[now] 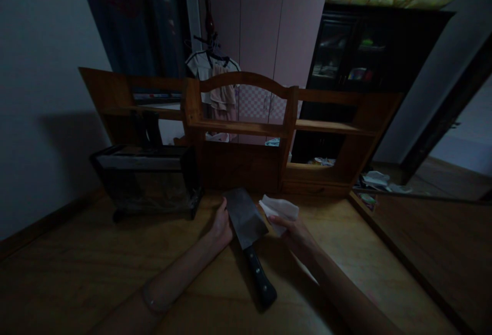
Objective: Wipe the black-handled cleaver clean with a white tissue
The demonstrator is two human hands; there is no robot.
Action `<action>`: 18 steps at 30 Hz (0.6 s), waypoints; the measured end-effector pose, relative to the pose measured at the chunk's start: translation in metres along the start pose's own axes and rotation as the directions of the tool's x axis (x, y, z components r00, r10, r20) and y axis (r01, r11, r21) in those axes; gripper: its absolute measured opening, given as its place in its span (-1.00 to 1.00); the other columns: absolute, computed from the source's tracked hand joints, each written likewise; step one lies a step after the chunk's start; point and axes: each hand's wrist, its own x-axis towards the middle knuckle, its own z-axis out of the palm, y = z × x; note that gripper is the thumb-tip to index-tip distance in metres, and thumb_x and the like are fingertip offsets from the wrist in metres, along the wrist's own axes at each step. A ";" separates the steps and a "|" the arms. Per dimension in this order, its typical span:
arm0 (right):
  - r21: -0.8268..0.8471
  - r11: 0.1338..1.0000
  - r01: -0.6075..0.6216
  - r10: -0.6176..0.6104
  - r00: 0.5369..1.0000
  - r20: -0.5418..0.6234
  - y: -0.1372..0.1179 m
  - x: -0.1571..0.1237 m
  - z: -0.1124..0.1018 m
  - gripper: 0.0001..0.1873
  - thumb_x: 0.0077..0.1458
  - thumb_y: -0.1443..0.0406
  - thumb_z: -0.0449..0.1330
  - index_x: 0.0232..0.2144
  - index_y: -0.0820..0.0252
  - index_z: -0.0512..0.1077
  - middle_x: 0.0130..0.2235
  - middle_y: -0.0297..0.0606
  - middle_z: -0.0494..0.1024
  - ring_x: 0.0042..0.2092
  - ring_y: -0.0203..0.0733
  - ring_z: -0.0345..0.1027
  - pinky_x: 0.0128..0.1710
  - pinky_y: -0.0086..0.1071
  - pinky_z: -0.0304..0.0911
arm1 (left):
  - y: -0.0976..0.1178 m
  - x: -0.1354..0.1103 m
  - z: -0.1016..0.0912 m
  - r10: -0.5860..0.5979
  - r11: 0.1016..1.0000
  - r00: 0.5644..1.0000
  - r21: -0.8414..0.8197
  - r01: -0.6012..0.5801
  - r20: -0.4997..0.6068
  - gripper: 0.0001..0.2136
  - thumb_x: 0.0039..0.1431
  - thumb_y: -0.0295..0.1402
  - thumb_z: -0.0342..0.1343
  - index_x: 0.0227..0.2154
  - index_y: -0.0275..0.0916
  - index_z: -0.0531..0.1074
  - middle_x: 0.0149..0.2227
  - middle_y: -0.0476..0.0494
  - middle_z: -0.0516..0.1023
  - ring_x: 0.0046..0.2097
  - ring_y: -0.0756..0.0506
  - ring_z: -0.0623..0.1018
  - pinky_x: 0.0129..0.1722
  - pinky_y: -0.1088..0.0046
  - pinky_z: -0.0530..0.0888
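Note:
A cleaver [245,218] with a wide grey blade and a black riveted handle is tilted over the wooden table, its handle toward me. My left hand [223,226] grips the blade along its left edge, thumb up and the other fingers hidden beneath. To the right of the blade, my right hand [292,231] is closed on a folded white tissue [282,209]. The tissue is close to the blade's right edge; I cannot tell whether they touch.
A knife block [146,181] with black handles in it stands at the left on the wooden table [169,273]. Along the back runs a wooden shelf unit [246,129]. Behind are a pink wardrobe [259,37], hanging clothes [215,78] and a dark cabinet [369,47].

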 end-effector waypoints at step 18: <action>-0.825 0.192 0.531 -0.148 0.847 0.511 0.008 -0.023 0.017 -0.12 -0.17 0.59 0.05 0.25 0.06 0.24 0.33 -0.28 0.11 0.35 -0.04 -0.05 0.34 -0.08 -0.09 | 0.001 -0.005 0.006 -0.002 1.000 1.000 -0.031 0.003 0.025 -0.44 0.35 -0.04 -0.22 0.06 -0.44 0.38 -0.18 -0.38 0.62 -0.14 -0.25 0.62 0.07 0.16 0.40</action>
